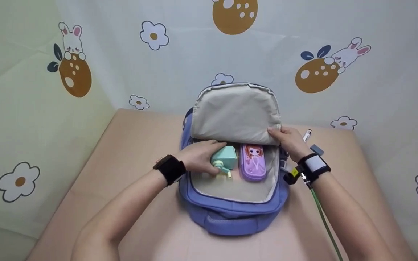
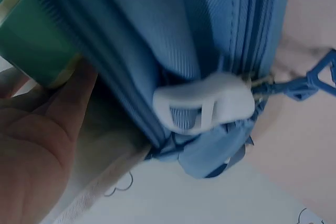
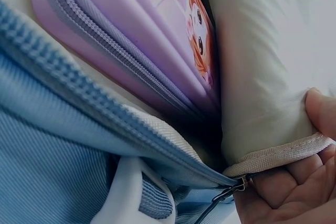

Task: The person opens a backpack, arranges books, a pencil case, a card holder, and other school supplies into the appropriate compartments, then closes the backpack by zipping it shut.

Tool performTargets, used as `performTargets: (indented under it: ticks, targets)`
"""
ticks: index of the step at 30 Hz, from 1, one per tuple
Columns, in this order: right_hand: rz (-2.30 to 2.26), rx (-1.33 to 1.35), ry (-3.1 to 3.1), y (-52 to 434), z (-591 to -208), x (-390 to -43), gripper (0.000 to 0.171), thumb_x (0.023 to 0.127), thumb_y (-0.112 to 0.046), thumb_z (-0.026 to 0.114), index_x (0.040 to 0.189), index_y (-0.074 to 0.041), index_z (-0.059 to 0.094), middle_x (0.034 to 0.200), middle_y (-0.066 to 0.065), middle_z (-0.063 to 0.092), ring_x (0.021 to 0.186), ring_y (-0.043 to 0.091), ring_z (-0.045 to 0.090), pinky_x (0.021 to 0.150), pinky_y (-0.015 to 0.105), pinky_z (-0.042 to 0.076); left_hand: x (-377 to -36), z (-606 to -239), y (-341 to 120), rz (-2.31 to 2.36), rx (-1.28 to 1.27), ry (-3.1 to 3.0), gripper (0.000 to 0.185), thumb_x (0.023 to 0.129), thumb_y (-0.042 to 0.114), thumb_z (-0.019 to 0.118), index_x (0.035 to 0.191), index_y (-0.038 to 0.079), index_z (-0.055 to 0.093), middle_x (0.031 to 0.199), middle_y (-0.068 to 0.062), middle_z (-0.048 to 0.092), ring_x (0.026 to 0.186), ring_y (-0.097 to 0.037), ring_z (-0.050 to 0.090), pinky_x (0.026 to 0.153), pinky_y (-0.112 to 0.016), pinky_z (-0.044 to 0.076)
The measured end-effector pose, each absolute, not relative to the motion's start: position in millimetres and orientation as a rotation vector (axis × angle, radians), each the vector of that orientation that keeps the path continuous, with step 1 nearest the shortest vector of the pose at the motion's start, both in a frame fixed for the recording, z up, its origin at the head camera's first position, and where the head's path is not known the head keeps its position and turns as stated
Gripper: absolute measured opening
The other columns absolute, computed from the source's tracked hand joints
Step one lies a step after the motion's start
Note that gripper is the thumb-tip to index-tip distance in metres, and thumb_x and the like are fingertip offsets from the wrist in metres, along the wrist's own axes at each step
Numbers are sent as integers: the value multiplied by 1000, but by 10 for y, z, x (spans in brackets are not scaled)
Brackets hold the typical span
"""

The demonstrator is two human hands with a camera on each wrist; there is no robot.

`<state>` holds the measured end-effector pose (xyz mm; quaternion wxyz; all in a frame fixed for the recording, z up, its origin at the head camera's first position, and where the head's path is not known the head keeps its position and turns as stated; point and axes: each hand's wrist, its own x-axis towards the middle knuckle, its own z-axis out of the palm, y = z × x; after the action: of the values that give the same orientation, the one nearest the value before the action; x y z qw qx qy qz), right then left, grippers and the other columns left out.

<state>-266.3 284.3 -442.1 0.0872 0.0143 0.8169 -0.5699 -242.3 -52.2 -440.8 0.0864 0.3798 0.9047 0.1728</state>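
My left hand (image 1: 199, 156) curls round the green bottle (image 1: 224, 159) inside the backpack (image 1: 230, 214), beside the purple case (image 1: 253, 162), while my right hand (image 1: 288, 139) pinches the flap (image 1: 235, 113).

I've got the backpack (image 1: 230, 214) lying flat on the table (image 1: 129, 145), its flap (image 1: 236, 112) lifted at the far side. Inside the backpack, the bottle (image 1: 224, 159) sits left, the pencil case (image 1: 253, 162) just beside it on the right. My left hand (image 1: 198, 156) is on the bottle; my right hand (image 1: 289, 140) is at the flap's right corner. Right of the backpack, two small items (image 1: 312, 143) lie on the table.
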Motion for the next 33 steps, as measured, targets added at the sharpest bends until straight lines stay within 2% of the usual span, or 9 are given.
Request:
performTargets:
  ticks: [11, 15, 19, 21, 23, 25, 27, 30, 33]
  targets:
    - [-1707, 41, 2429, 2835, -4389, -2659, 54, 99, -50, 63, 118, 1, 67, 103, 4, 67, 95, 18, 63, 86, 35, 52, -2415, -4492, -462, 471, 1112, 2735, 99, 81, 32, 80, 163, 13, 27, 152, -13, 44, 137, -28, 43, 115, -41, 35]
    - [-1708, 46, 2428, 2834, -4399, -2662, 55, 99, -51, 63, 118, 1, 66, 105, 4, 66, 95, 17, 62, 87, 35, 51, -2381, -4472, -502, 538, 1075, 2713, 103, 82, 40, 85, 164, 19, 24, 157, -18, 39, 144, -33, 37, 118, -44, 30]
    - [-1707, 44, 2417, 2834, -4402, -2655, 56, 99, -51, 63, 119, 1, 66, 105, 4, 67, 95, 17, 63, 89, 36, 51, -2355, -4429, -590, 574, 1071, 2724, 100, 85, 52, 80, 163, 19, 28, 158, -17, 40, 144, -32, 37, 118, -44, 29]
    - [-1712, 39, 2406, 2832, -4396, -2648, 55, 99, -51, 63, 119, 1, 66, 105, 4, 68, 95, 18, 64, 90, 38, 52, -2350, -4402, -657, 626, 1046, 2785, 82, 88, 53, 76, 154, 15, 46, 147, -14, 53, 135, -30, 49, 112, -42, 38]
    - [-1714, 34, 2405, 2832, -4390, -2640, 55, 99, -51, 63, 119, 1, 66, 104, 4, 68, 94, 17, 65, 89, 38, 52, -2354, -4367, -741, 726, 936, 2891, 55, 93, 50, 72, 132, 13, 65, 126, -9, 66, 114, -26, 62, 98, -41, 49]
    - [-1726, 38, 2400, 2834, -4391, -2641, 54, 99, -50, 63, 117, 0, 66, 102, 3, 68, 93, 18, 65, 88, 38, 53, -2369, -4325, -837, 900, 753, 2989, 32, 95, 44, 71, 106, 14, 70, 102, -5, 69, 91, -23, 65, 79, -39, 53]
    - [-1730, 43, 2398, 2834, -4399, -2643, 54, 99, -50, 64, 117, 0, 66, 101, 3, 68, 93, 19, 65, 87, 37, 53, -2394, -4286, -932, 1123, 540, 3034, 25, 95, 36, 71, 98, 13, 64, 95, -3, 65, 82, -22, 63, 70, -37, 51]
    - [-1732, 40, 2385, 2829, -4411, -2638, 54, 100, -49, 63, 119, 1, 66, 103, 4, 68, 95, 20, 65, 88, 38, 53, -2451, -4247, -1035, 1417, 395, 2970, 40, 95, 29, 73, 125, 8, 57, 116, -8, 62, 100, -26, 64, 84, -37, 53]
    - [-1714, 20, 2384, 2816, -4414, -2618, 54, 100, -48, 62, 121, 2, 65, 107, 6, 69, 99, 22, 66, 91, 40, 53, -2501, -4236, -1070, 1612, 438, 2810, 68, 98, 24, 70, 155, 6, 37, 140, -14, 55, 124, -30, 57, 104, -39, 46]
